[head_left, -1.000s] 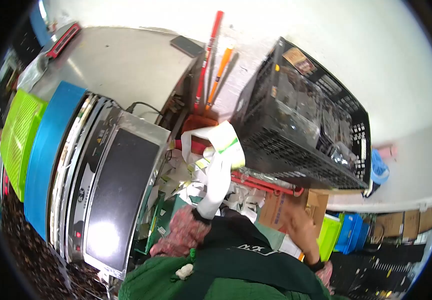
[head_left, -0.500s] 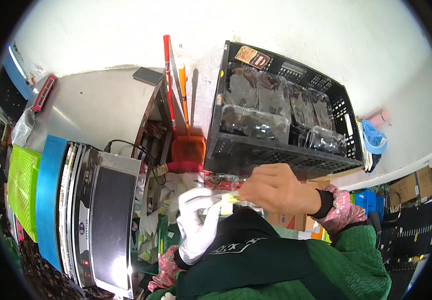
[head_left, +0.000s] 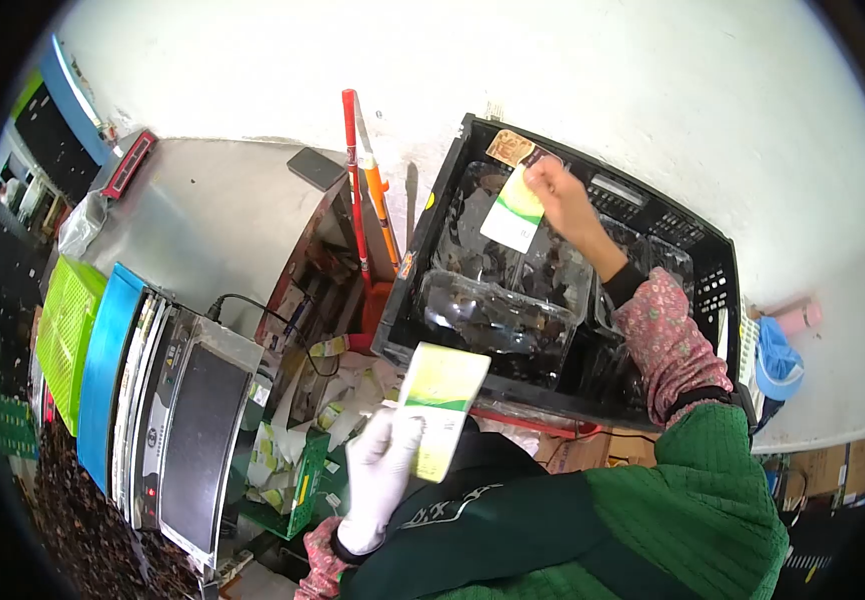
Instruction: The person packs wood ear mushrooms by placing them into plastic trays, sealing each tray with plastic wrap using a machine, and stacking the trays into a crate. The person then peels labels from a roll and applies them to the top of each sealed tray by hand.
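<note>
My left hand, in a white glove, is closed on a strip of yellow, green and white labels, which stands up in front of the crate's near side. My bare right hand pinches a single label of the same colours by its upper corner. That label hangs over the back left of a black plastic crate, above clear plastic boxes with dark contents. Beside my right fingertips, a brown printed card lies at the crate's back edge.
To the left stands a machine with a dark panel, next to a blue tray and a green basket. Red and orange handles lean on the wall. Discarded label paper lies below. A blue cloth item sits right of the crate.
My right hand has moved up and away from my left, carrying one label over the crate. The label strip in my left hand now shows upright. The view has shifted slightly.
</note>
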The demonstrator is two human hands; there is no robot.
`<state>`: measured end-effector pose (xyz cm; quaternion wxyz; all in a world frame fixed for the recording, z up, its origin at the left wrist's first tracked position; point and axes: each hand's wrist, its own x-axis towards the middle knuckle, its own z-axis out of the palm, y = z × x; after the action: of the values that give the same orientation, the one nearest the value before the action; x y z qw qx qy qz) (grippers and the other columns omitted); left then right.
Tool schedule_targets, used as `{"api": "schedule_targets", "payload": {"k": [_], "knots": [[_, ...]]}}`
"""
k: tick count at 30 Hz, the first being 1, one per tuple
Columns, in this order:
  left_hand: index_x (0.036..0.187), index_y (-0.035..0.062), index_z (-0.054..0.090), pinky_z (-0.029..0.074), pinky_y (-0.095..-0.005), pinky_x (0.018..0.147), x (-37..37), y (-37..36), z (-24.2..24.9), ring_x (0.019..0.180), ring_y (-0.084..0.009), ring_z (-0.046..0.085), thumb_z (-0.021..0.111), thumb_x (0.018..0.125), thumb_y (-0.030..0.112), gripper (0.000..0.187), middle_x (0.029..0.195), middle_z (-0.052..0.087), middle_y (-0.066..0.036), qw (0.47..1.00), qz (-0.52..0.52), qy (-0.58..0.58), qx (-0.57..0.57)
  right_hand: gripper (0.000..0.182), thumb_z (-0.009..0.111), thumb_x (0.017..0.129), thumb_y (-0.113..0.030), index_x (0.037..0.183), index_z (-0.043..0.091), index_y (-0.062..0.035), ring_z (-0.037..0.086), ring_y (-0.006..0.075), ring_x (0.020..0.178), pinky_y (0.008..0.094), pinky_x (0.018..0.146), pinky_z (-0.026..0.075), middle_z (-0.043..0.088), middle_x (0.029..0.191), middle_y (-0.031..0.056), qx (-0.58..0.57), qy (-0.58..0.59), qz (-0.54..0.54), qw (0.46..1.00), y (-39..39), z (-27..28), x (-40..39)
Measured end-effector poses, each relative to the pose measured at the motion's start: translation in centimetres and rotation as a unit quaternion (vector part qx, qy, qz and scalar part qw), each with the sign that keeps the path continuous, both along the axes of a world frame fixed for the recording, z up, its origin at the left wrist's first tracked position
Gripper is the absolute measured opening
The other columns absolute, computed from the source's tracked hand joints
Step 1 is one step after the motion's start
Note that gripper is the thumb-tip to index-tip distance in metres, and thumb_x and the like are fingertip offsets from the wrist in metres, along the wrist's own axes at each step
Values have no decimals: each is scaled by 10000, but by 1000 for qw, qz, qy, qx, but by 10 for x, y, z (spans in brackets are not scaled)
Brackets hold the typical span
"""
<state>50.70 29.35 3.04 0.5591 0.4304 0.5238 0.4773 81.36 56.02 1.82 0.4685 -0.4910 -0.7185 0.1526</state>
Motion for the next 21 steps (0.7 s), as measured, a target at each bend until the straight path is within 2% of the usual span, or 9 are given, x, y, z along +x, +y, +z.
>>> {"api": "schedule_targets", "payload": {"k": [4,8,9,11,13,14,15,17,21], "knots": [[919,2,676,461,-273,828,3,12,35,937,-138,562,610,899,58,89,1146,565,-103,997,71,2,34,215,584,946,-247,908,533,-42,567,163,722,333,694,453,602,804,88,-115,-54,-11,992,23,-29,-18],[842,39,689,352,-345,1008,18,16,32,1230,-217,398,653,853,59,43,1235,561,-116,976,66,121,169,335,636,856,-318,1050,564,-54,573,283,923,404,807,385,611,1011,132,100,-364,-108,920,27,-57,-31],[841,31,678,376,-343,985,17,18,38,1165,-226,470,646,855,59,45,1185,599,-127,937,42,259,230,383,644,841,-331,1092,555,-55,562,273,943,396,822,374,596,1061,131,129,-370,-145,908,25,-54,-32],[880,17,659,439,-304,876,25,18,34,971,-169,568,620,893,87,81,1015,648,-93,986,62,65,141,511,644,837,-317,1247,491,-52,541,292,994,405,856,374,509,1235,160,130,-396,-195,888,18,-41,-28],[909,8,644,452,-265,790,29,16,35,845,-116,571,597,921,112,115,916,645,-54,996,59,31,58,450,636,861,-255,1233,510,-33,589,254,945,388,821,436,586,1135,143,49,-295,-144,943,-1,-8,-34],[923,4,637,459,-246,747,31,17,35,782,-89,573,585,935,124,132,866,644,-34,998,60,12,18,407,623,879,-233,1218,527,-29,614,238,884,365,765,468,616,1053,142,-97,-113,24,988,-17,19,-36],[945,-2,630,441,-204,689,34,20,29,752,-32,538,568,957,155,169,820,620,3,998,54,5,26,365,610,896,-210,1203,543,-25,639,222,824,342,709,499,647,970,141,-240,76,187,949,-43,53,-39],[958,-7,630,450,-211,715,38,24,31,774,-39,546,576,952,142,159,842,628,2,999,24,-9,26,236,607,909,-175,1089,602,-22,646,164,697,293,601,502,658,820,120,-294,80,252,919,-109,104,-55],[1183,-5,564,474,-265,868,60,33,33,970,-95,583,591,929,75,267,1050,647,-62,995,-17,-27,91,94,678,831,-84,890,650,-17,626,196,619,304,532,469,641,749,92,53,-148,205,966,-163,113,-62]]}}
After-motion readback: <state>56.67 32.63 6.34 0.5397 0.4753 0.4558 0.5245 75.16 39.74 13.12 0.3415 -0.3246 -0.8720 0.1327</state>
